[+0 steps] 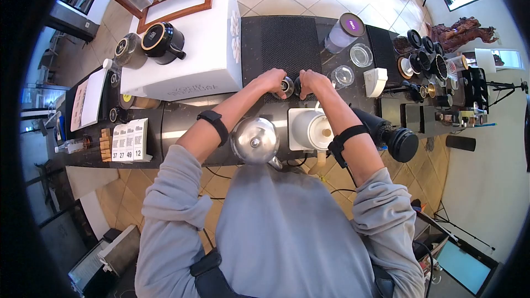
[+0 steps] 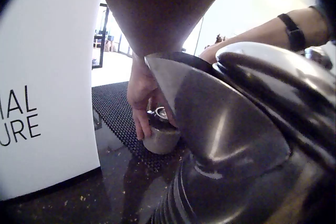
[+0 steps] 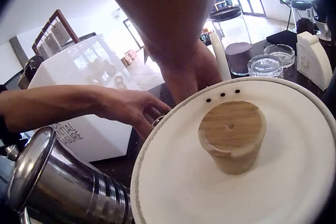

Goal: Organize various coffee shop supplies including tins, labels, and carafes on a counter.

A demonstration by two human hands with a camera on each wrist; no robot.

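Note:
A small metal cup [image 1: 286,85] stands on the black ribbed mat [image 1: 287,38] at the middle of the counter. My left hand [image 1: 280,84] grips it with fingers curled round its side, as the left wrist view shows of the left hand [image 2: 143,113] and the cup [image 2: 161,139]. Right beside it my right hand [image 1: 303,85] is curled over a small dark round piece [image 1: 298,86]; the piece is mostly hidden. In the right wrist view the right hand [image 3: 191,74] and the left hand [image 3: 134,109] meet behind the kettle lid.
A steel kettle [image 1: 255,140] and a white kettle with a wooden knob [image 1: 310,129] stand close under my forearms. A large white box [image 1: 182,49] is on the left. Glasses [image 1: 342,76], a purple-lidded container [image 1: 345,32], a white holder [image 1: 375,81] and a black grinder [image 1: 395,135] are on the right.

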